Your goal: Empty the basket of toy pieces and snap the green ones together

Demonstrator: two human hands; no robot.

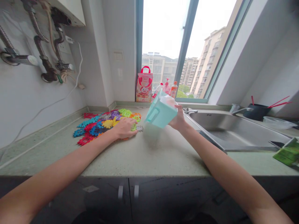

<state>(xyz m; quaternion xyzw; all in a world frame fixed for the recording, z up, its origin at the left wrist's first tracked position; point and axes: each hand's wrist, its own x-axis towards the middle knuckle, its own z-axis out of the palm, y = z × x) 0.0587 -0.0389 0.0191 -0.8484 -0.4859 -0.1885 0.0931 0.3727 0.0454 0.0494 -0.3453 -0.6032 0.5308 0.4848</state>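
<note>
My right hand [179, 119] grips a mint-green plastic box [160, 111] by its rim and holds it tilted above the counter, its handle side facing me. My left hand [125, 128] rests palm down on the right edge of a pile of colourful flat puzzle pieces [102, 124], fingers curled over several of them. A small grey piece [140, 128] lies just beyond its fingertips, below the box. What the fingers enclose is hidden.
The speckled counter [149, 152] runs to a steel sink [233, 130] with a tap [240, 110] on the right. A pink bag [144, 84] and bottles [169, 88] stand on the window sill. A dark bowl with red chopsticks [259, 110] and a green carton [287, 152] sit far right. Pipes hang upper left.
</note>
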